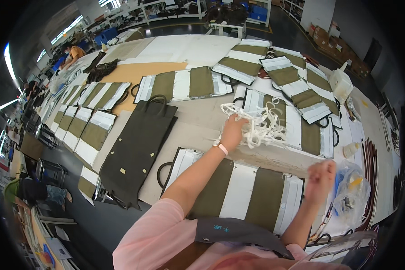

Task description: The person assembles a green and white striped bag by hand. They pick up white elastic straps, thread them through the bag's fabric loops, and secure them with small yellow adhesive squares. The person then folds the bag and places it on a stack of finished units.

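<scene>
My left hand (pixel 233 131) reaches over the table to a tangled pile of narrow white strips (pixel 262 123). Its fingers are bent and closed at the pile's left edge, on some of the strips. To the right, my right hand (pixel 320 179) is raised with the fingers curled together; what it may hold is too small to make out. Between my forearms lies a flat olive and white panel (pixel 238 191) with a black loop handle (pixel 164 174) at its left. Another such panel (pixel 311 130) lies partly under the strips.
A black bag body (pixel 137 150) with handles lies left of my arm. More striped panels (pixel 173 84) are spread around the table (pixel 166 49). At right are a white container (pixel 342 85), a small bottle (pixel 351 149), a clear plastic bag (pixel 352 193) and dark red strips (pixel 369 164).
</scene>
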A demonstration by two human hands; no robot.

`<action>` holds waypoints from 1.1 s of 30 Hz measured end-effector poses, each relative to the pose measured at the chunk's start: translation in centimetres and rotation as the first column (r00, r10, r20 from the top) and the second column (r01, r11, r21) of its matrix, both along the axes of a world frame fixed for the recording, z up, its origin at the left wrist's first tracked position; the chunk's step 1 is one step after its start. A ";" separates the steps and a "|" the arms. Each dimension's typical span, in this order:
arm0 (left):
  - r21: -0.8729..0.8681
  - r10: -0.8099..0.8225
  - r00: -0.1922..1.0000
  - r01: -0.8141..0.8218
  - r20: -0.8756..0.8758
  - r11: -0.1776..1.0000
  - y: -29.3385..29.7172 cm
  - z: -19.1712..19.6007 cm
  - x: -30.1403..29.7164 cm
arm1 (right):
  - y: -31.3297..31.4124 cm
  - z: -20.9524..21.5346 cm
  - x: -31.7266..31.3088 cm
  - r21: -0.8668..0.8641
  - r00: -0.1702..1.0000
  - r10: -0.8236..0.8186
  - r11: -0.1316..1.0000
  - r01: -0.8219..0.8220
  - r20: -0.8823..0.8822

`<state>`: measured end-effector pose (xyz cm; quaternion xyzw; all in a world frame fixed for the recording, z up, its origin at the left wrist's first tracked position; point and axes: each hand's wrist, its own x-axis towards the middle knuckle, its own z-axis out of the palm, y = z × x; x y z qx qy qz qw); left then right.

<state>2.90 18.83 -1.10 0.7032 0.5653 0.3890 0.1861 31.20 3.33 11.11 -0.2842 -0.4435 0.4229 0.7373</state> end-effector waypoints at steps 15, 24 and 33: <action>0.421 -0.035 0.861 -0.212 0.508 0.882 -7.8 13.6 -0.9 | -15.6 6.1 6.3 0.287 0.990 0.124 0.953 -0.100 -0.066; 0.116 -0.012 0.286 -0.350 0.958 0.930 -14.8 10.0 -5.1 | -15.0 -0.4 -1.2 0.012 0.852 0.523 0.852 -0.523 -0.023; 0.160 -0.033 0.327 -0.370 0.944 0.915 -18.1 9.5 -5.1 | -15.5 -1.1 -0.8 -0.064 0.782 0.621 0.783 -0.619 0.040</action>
